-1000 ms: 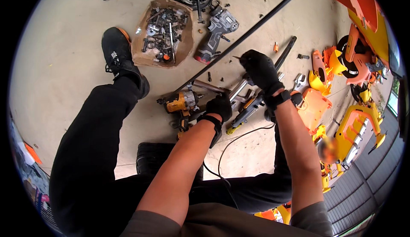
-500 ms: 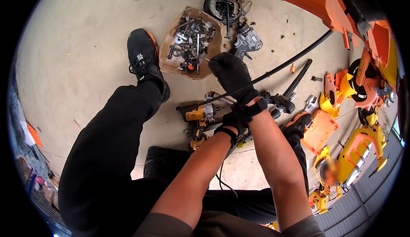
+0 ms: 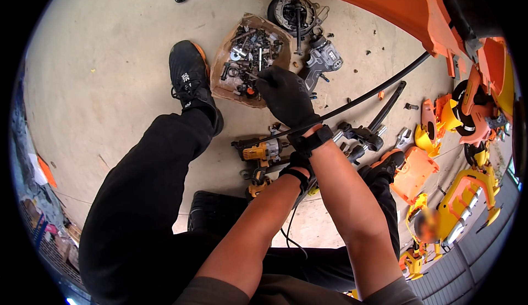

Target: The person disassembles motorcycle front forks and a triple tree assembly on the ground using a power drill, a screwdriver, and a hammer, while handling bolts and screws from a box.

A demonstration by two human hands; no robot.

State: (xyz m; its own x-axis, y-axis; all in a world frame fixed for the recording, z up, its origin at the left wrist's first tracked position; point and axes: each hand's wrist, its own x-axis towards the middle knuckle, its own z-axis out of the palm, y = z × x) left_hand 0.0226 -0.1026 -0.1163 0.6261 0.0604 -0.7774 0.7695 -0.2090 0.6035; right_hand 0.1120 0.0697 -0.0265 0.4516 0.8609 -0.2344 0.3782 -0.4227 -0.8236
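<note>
My right hand (image 3: 286,97), in a black glove, reaches over the near right rim of a cardboard box (image 3: 220,88). Its fingers are pinched on a thin metal piece (image 3: 252,76), perhaps a bolt, whose tip pokes out to the left. Bolts and small metal parts (image 3: 247,57) fill the box. My left hand (image 3: 298,164), also gloved, is lower down beside a steel tube assembly (image 3: 360,137); my right wrist and forearm cover much of it, and its fingers are hidden. A black cable (image 3: 379,79) crosses over my right wrist.
A yellow power drill (image 3: 258,151) lies left of my left hand, a grey cordless tool (image 3: 323,60) right of the box. Beyond is a wheel hub (image 3: 289,14). An orange panel (image 3: 379,3) overhangs the upper right; orange and yellow plastic parts (image 3: 415,173) lie along the right.
My right hand has shifted left, further over the box, with the thin metal piece. The whole view has moved slightly. My left hand stays low behind the right wrist.
</note>
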